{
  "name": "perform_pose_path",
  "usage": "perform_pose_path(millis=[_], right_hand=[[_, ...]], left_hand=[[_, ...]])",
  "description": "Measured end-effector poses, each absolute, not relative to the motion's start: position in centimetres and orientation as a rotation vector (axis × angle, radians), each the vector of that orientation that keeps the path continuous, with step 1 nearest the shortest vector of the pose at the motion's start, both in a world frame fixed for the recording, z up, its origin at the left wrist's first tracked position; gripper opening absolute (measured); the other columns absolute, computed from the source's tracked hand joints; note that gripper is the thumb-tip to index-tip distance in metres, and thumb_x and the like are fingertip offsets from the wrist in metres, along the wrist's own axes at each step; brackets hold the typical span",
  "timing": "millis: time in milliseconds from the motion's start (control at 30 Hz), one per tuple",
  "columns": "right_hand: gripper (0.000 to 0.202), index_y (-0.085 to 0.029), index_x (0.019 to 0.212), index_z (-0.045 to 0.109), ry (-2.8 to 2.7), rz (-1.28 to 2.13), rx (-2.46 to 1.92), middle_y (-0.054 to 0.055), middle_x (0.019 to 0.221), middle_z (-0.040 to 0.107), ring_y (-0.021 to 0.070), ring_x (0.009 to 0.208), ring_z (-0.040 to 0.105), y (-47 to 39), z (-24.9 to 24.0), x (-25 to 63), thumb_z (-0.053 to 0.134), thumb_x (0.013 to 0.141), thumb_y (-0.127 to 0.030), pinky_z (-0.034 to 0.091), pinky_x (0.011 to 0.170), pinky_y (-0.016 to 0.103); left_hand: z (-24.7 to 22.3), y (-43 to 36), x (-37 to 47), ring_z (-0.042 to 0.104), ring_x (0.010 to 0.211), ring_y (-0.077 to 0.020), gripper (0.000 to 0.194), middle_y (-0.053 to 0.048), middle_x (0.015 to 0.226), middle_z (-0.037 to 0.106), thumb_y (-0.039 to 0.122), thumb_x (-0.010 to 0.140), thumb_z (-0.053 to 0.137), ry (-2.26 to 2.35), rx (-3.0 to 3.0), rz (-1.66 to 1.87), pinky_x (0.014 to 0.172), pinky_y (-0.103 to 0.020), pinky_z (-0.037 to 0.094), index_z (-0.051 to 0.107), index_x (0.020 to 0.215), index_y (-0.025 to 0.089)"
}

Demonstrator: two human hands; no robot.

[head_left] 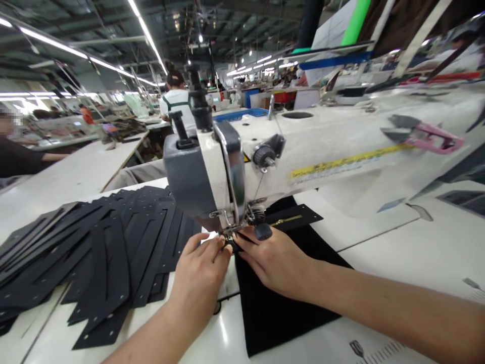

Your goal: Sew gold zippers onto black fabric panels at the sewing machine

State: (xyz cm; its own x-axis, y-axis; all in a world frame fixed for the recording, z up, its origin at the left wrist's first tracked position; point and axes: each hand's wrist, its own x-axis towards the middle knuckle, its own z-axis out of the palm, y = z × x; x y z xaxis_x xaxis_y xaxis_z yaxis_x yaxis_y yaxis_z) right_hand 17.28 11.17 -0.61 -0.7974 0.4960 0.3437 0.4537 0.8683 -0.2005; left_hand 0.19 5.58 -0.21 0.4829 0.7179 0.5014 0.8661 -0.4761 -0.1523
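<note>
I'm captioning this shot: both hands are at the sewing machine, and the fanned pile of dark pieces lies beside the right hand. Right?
Not quite: the head view shows the fanned pile of dark pieces lying beside the left hand, not the right hand. Both hands are at the sewing machine.

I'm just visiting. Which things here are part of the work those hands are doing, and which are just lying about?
Part of the work:
Black fabric, under the right hand
Sewing machine, its needle area by both hands
Fanned black pieces, probably, beside the left hand

Apparently just lying about:
Pink-handled snips, on the machine
Blue tray, behind it
</note>
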Motion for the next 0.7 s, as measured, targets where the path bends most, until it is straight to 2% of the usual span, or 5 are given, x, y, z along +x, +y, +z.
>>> perform_pose_path(millis=[467, 700], right_hand=[[0.026, -0.010, 0.106, 0.055, -2.615, 0.104, -0.726, 0.013, 0.108, 0.057, 0.0233, 0.104, 0.050, 11.39, -0.87, 16.98, 0.042, 0.085, -0.016, 0.037, 0.095, 0.037], [0.025, -0.012, 0.104, 0.056, -2.584, 0.107, -0.705, 0.011, 0.105, 0.059, 0.0224, 0.099, 0.052, 11.55, -0.67, 17.05, 0.040, 0.085, -0.015, 0.039, 0.091, 0.037]], left_hand=[[-0.38, 5.98, 0.05, 0.062, 0.079, -0.0185, 0.027, -0.007, 0.087, 0.067, 0.012, 0.089, 0.036, -1.310, -2.326, -0.563, 0.082, -0.040, 0.042, 0.061, 0.081, 0.015], [-0.56, 6.16, -0.16, 0.063, 0.078, -0.0173, 0.025, -0.006, 0.085, 0.068, 0.008, 0.086, 0.039, -1.317, -2.312, -0.641, 0.085, -0.039, 0.042, 0.061, 0.079, 0.015]])
